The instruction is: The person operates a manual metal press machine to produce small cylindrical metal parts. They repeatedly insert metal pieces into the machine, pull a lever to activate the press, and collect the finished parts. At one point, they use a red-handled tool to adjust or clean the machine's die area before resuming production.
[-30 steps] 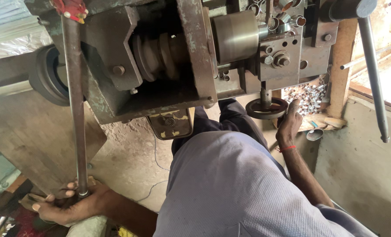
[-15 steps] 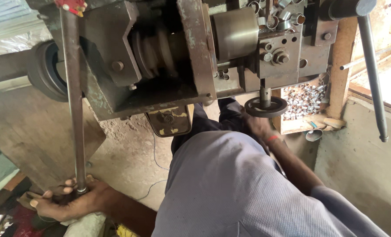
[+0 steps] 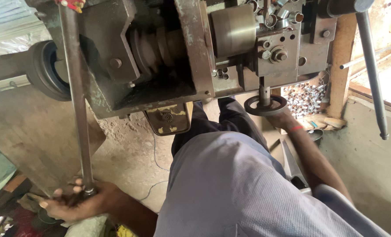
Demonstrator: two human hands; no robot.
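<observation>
I look down at a grimy metal lathe-like machine (image 3: 169, 57). My left hand (image 3: 75, 202) grips the lower end of a long steel lever bar (image 3: 77, 101) that hangs from the machine's upper left. My right hand (image 3: 279, 117) reaches up under a small round black handwheel (image 3: 265, 105) below the tool block and holds its rim; the fingers are mostly hidden by the wheel. My grey shirt (image 3: 248, 193) and dark trousers fill the lower middle.
A second long steel lever (image 3: 373, 74) hangs at the right. A bin of small shiny metal sleeves (image 3: 305, 96) sits behind the handwheel by a wooden post (image 3: 338, 61). A black rubber wheel (image 3: 46, 70) is at left, with dusty concrete floor (image 3: 129, 149) below.
My right hand rose from beside the handwheel and closed on its underside. The view shifted slightly. My left hand stayed on the lever's end.
</observation>
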